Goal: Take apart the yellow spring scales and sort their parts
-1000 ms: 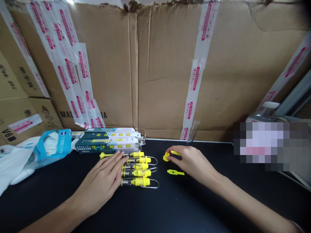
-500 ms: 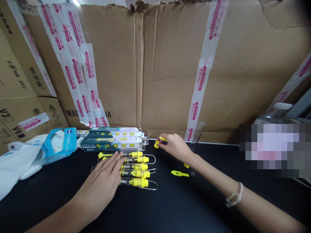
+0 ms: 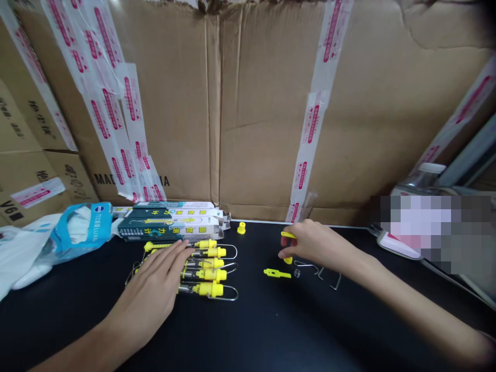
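My left hand lies flat, fingers stretched, over a row of several yellow-ended spring scales. Their wire hooks point right. My right hand is closed around a small yellow plastic strip, only partly visible. Its fingertips reach down to a small yellow piece on the black table. Just in front of that hand lie a flat yellow slotted piece and a small coil spring. Bent wire hooks lie under the right forearm. A yellow cap stands apart, right of the printed boxes.
Printed spring scale boxes are stacked behind the scales. To the left are a blue-and-clear plastic package and a white bag. Large cardboard walls the back. A lidded clear container stands at the far right, beside a blurred-out patch.
My right hand has let go of the yellow cap, which stands on the table, and moved right and nearer, over the small yellow piece. My left hand stays on the scales. The view shifted slightly.
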